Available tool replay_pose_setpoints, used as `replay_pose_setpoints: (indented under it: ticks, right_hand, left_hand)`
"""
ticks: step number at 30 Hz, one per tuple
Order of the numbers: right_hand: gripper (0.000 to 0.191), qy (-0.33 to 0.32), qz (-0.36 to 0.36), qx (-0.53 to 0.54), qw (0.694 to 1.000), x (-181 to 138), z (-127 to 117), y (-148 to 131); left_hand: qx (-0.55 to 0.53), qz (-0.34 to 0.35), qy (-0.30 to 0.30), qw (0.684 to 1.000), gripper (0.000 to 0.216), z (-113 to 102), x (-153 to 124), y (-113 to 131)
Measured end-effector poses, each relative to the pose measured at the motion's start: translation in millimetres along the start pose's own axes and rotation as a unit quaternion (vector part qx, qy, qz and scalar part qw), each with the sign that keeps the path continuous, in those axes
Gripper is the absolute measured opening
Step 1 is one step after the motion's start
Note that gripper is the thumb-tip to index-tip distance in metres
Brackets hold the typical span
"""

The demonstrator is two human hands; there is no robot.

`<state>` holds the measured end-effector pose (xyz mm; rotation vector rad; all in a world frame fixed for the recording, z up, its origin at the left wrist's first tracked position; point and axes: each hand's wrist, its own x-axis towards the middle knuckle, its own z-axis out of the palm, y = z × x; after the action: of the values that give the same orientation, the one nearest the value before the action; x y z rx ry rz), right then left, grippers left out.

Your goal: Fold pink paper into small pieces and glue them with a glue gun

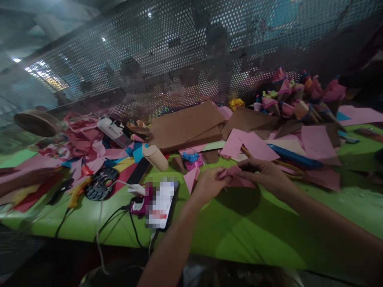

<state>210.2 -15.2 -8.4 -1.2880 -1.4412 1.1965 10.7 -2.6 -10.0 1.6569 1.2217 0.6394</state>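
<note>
Both my hands hold one pink piece of paper just above the green table. My left hand pinches its left end, fingers closed. On the other side, my right hand grips the upper right edge between thumb and fingers. The paper looks folded or curled near my left fingers, though they hide part of it. A folded pink paper piece lies just left of my left hand. Beyond my right hand are loose pink sheets and a blue box cutter.
A phone on a cable lies beside a purple power strip. Farther left are a yellow glue gun and a tape roll. Brown cardboard and paper cones stand behind. Another person's arm reaches in at left.
</note>
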Motion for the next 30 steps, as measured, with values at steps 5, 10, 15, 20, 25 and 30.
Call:
replay_pose_setpoints:
  ticks: [5,10,15,20,25,30]
  right_hand:
    - [0.053,0.027,0.006,0.053,0.998,2,1,6]
    - [0.052,0.039,0.027,0.104,0.993,3,1,9]
    - [0.051,0.028,0.024,0.08,0.996,3,-1,9]
    - [0.053,0.054,0.025,0.116,0.992,2,2,6]
    - [0.052,0.052,0.025,0.107,0.993,3,4,8]
    - [0.051,0.006,0.023,0.055,0.998,2,1,14]
  left_hand:
    - [-0.094,-0.003,0.05,0.994,0.014,-1,2,1]
    - [-0.246,0.007,0.12,0.962,0.026,0,9,-5]
    - [-0.21,0.017,0.103,0.972,0.025,2,6,-3]
    - [-0.257,0.033,0.125,0.958,0.031,5,5,-1]
    - [-0.237,0.054,0.138,0.96,0.034,5,6,-3]
    - [-0.224,0.045,0.143,0.963,0.034,3,6,-2]
